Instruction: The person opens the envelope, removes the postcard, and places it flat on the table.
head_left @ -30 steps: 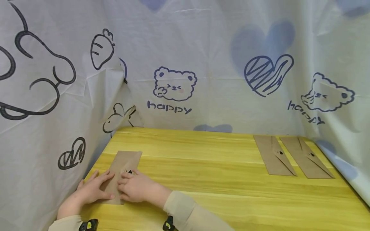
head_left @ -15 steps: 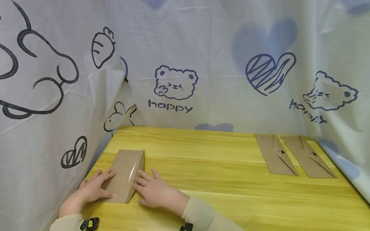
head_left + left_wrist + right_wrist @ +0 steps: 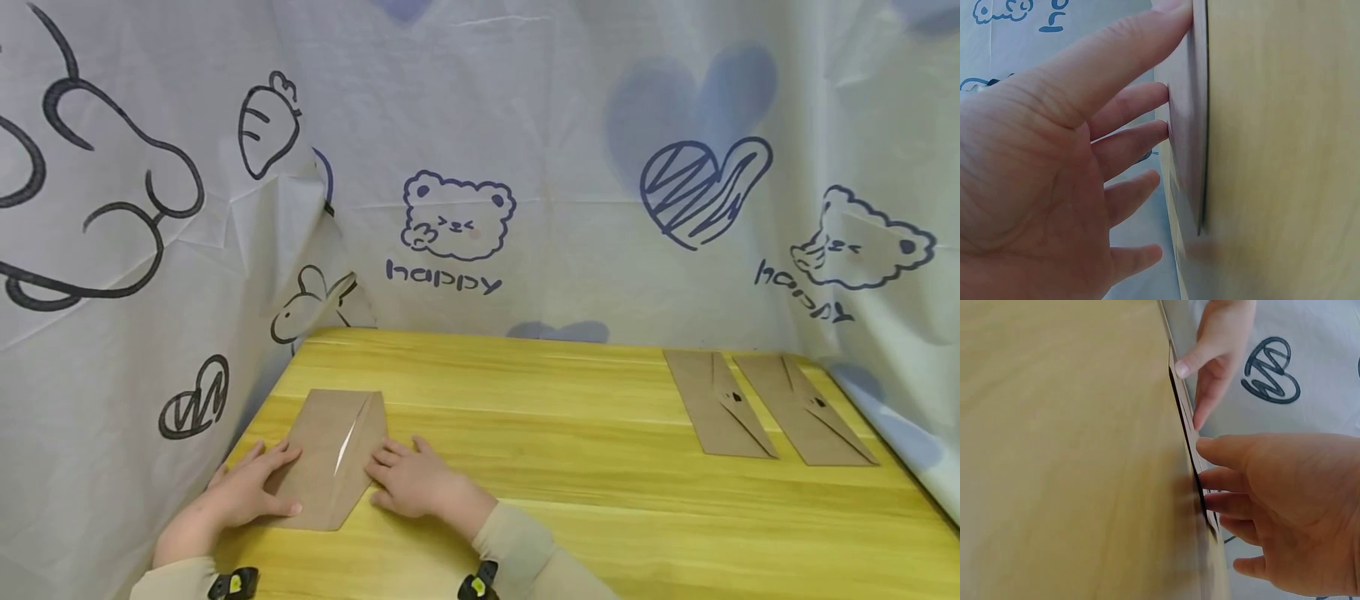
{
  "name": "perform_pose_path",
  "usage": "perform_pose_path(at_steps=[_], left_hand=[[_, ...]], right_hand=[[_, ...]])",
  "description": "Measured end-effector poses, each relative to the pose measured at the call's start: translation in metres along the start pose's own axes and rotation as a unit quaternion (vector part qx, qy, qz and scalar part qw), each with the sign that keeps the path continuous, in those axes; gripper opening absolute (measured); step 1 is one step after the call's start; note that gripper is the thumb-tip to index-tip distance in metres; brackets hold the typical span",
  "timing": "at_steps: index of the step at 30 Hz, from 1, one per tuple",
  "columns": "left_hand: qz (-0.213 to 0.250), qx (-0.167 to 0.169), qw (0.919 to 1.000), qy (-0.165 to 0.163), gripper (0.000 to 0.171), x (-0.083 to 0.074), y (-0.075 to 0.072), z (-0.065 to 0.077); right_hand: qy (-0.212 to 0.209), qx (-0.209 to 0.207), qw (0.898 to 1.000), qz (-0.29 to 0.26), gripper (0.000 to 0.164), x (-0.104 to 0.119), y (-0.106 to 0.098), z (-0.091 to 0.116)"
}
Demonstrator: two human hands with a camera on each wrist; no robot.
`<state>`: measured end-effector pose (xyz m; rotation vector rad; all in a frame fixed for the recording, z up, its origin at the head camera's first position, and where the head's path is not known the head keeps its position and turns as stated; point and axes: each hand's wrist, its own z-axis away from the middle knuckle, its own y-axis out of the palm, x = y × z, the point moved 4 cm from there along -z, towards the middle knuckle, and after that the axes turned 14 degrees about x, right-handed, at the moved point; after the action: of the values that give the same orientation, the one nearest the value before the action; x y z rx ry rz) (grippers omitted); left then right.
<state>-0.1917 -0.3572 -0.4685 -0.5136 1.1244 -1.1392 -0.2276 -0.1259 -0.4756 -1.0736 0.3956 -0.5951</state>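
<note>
A brown kraft-paper envelope (image 3: 317,467) lies at the left of the table, its flap (image 3: 363,450) folded out to the right. Along the fold a thin white sliver shows through the envelope's mouth. My left hand (image 3: 243,493) rests on the envelope's left part with fingers spread; in the left wrist view the thumb and two fingertips touch the paper. At the flap's right edge is my right hand (image 3: 417,482), its fingertips touching or just beside the paper. In the right wrist view its fingers are loosely extended.
Two more brown envelopes, a nearer-left one (image 3: 720,417) and one beside it (image 3: 806,421), lie at the table's far right, each with a small dark mark on its flap. A white printed curtain (image 3: 570,250) encloses the yellow wood-grain table (image 3: 540,417).
The right hand has moved from the envelope's middle to the right, and the flap has swung from folded over, through raised, to lying out flat. The left hand has stayed in place.
</note>
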Motion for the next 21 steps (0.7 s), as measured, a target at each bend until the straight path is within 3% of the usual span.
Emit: perform_pose_path(at_steps=[6, 11, 21], left_hand=[[-0.01, -0.003, 0.9999, -0.004, 0.093, -0.002, 0.001, 0.001], [-0.042, -0.007, 0.999, -0.013, 0.085, -0.015, -0.002, 0.001], [-0.128, -0.097, 0.9869, 0.018, 0.075, -0.051, 0.006, -0.005]], right_hand=[[-0.013, -0.016, 1.0, -0.02, 0.052, -0.002, -0.003, -0.006], [-0.035, -0.023, 0.997, -0.059, 0.051, -0.004, -0.006, -0.007], [-0.051, -0.034, 0.994, -0.086, 0.052, -0.007, -0.005, -0.007]])
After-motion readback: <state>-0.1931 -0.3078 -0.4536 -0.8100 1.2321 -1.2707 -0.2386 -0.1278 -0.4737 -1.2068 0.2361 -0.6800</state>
